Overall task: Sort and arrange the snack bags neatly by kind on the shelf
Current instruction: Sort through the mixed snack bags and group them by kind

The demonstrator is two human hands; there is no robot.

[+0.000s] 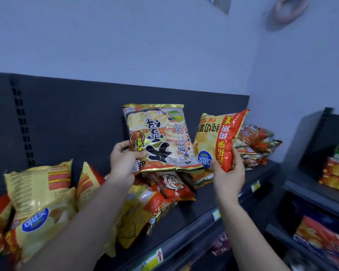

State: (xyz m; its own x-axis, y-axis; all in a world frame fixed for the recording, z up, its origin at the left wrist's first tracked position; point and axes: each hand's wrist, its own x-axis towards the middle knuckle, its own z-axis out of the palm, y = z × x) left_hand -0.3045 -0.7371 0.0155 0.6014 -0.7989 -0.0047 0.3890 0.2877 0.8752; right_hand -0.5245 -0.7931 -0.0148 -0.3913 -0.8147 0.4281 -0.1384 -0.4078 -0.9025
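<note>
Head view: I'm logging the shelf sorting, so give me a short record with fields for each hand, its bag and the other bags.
left hand: grips rice cracker bag by a lower corner, print upside down
right hand: grips yellow and red chip bag at its lower end, print upside down
held bags: side by side above the shelf
shelf right end: flat stack of bags
shelf left end: loose heap of yellow chip bags
shelf middle: jumbled red cartoon bags

Dim bluish indoor light, faint glare on glossy snack bags (159,133), blurred, bowed wide-angle edges.
</note>
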